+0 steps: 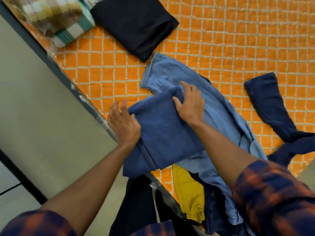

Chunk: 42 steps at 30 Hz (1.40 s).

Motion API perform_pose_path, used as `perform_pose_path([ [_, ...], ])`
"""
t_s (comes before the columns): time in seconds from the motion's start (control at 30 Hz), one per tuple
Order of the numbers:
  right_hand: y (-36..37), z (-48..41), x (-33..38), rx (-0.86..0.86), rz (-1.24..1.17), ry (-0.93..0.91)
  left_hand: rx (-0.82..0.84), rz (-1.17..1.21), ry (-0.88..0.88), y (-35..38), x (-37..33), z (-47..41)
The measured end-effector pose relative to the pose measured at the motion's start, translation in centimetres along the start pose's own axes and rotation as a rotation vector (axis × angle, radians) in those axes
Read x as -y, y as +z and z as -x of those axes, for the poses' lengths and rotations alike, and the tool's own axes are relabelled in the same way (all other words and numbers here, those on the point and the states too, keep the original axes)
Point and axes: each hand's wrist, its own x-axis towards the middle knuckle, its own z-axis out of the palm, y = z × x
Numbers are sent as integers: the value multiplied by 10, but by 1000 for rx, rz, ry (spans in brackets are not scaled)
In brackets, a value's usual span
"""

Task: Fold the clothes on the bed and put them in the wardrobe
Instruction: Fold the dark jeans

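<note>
Plaid orange-and-navy sleeves [276,193] fill the bottom corners, with both bare forearms reaching up over the bed. Between them lies the dark blue folded denim garment [163,133], close to the bed's left edge, its lower corner hanging past that edge. It sits on top of a light blue denim garment [187,75] spread flat and running diagonally from upper left to lower right.

The left hand [122,123] presses on the fold's left edge. Its fingers [124,106] are nearly straight, slightly spread and blurred, reaching beyond the cloth. The right hand [189,103] is at the fold's upper right corner, thumb and fingers narrowed round a bunched ridge of the dark denim.

Below the fold, at the bed's edge, a mustard-yellow crumpled garment [187,193] lies partly under the light denim. A navy blue loose garment [269,106] sprawls to the right, apart from the light denim's upper part. A black folded garment [134,24] lies just beside the light denim's top corner.

In the top left corner, brown-and-white checked bedding in clear plastic wrap [51,17] rests on a teal-striped pillow [71,33]. An orange quilted bedspread with white lattice stitching [238,31] shows across the upper right. The dark bed frame [32,40] runs diagonally, with beige floor [42,103] to its left.
</note>
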Motion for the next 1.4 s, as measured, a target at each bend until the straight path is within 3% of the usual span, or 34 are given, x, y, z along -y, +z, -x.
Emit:
perform_pose_path([
  [0.13, -3, 57, -12, -148, -13, -203, 61, 38, 400, 4, -8, 53],
  [0.23, 0, 117, -34, -65, -40, -396, 237, -69, 527, 14, -9, 111],
  [0.4, 11, 174, -78, 258, 169, -492, 462, -345, 419, 47, -16, 142],
  [0.6, 33, 146, -84, 253, 315, -520, 561, -499, 318, 59, -36, 135],
  [0.77, 22, 151, -81, 166, 338, -558, 600, -99, 303, 13, -30, 115],
  [0.87, -2, 148, -68, 139, 335, -595, 613, -70, 358, -29, -33, 93],
  [1.0, -62, 128, -21, 272, 323, -636, 630, -41, 378, -85, -41, 80],
  [1.17, -134, 98, 30, 334, 276, -658, 306, -212, 544, -136, -38, 81],
  [1.23, -161, 89, 55, 380, 309, -690, 209, -216, 521, -153, -40, 78],
  [1.3, -182, 74, 78, 450, 345, -699, 227, -108, 476, -166, -45, 69],
  [1.4, -204, 37, 115, 522, 395, -712, 395, 111, 439, -188, -51, 30],
])
